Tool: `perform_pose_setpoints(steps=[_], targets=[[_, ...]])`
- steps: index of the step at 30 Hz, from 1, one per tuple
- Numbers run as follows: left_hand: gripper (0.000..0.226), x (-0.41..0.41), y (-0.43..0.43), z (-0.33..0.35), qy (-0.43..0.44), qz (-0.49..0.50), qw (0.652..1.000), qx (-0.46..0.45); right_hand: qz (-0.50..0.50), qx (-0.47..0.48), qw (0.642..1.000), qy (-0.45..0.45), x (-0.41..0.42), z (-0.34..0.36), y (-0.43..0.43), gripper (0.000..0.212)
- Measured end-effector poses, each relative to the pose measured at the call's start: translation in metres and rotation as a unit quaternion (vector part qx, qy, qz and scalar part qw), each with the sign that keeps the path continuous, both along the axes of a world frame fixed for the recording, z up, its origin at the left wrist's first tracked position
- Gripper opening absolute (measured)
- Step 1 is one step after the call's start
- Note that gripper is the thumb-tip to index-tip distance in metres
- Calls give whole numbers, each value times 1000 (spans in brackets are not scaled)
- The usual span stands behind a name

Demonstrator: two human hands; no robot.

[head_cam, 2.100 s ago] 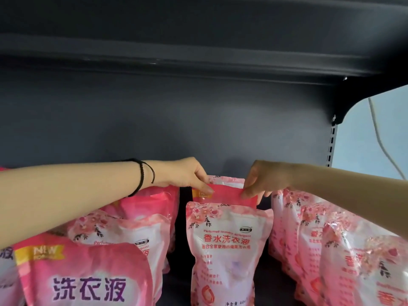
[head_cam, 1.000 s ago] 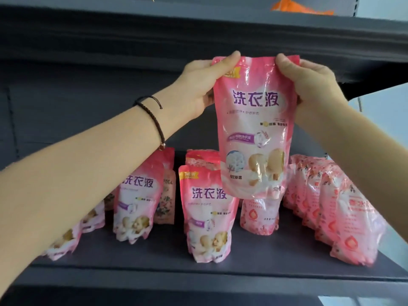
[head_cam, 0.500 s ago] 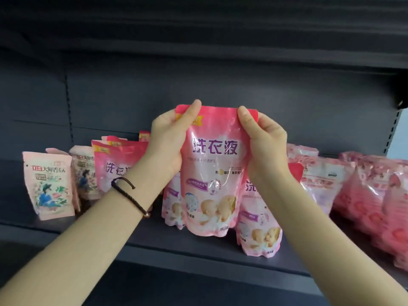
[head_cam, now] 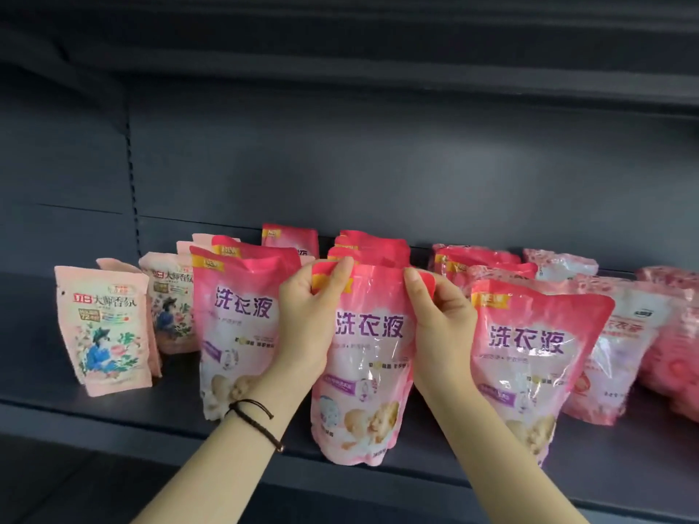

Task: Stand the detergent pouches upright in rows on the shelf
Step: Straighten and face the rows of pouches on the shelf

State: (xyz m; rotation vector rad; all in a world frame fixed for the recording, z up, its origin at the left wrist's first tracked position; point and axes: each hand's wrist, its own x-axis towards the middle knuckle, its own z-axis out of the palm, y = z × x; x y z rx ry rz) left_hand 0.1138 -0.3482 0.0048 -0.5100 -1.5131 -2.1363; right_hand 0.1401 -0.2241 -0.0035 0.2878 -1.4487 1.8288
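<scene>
Detergent pouches [head_cam: 529, 353] stand in rows on the dark shelf [head_cam: 113, 421]. The middle front pouch [head_cam: 363, 372] is upright between two others. The left hand [head_cam: 306, 319] and right hand [head_cam: 440, 319] pinch its top corners, fingers curled tight.

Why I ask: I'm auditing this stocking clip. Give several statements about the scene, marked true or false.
1. Left hand and right hand both pinch the middle pouch at its top. True.
2. The middle pouch lies flat on the shelf. False: it is held upright.
3. A dark bracelet circles the left wrist. True.
4. The pale floral pouches stand at the right end. False: at the left end.
</scene>
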Motion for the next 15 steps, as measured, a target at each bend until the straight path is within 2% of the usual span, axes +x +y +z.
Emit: perform_pose_setpoints(steps=[2,5,7,8,12,15], targets=[[6,0,1,-7,51,18,998,-27,-41,21,999,10,0,-5,-3,14],[21,2,2,-10,124,73,988,-63,-95,74,992,43,1,-6,-8,14],[32,4,2,-16,155,94,979,-94,-115,113,986,52,1,-8,-10,7],[39,5,1,-22,157,92,978,-106,-127,130,982,49,2,-9,-10,13],[80,12,-9,-58,127,55,979,-151,-131,184,973,49,13,-29,-4,64],[93,21,-23,-91,121,59,966,-222,-131,260,957,17,29,-62,2,81]])
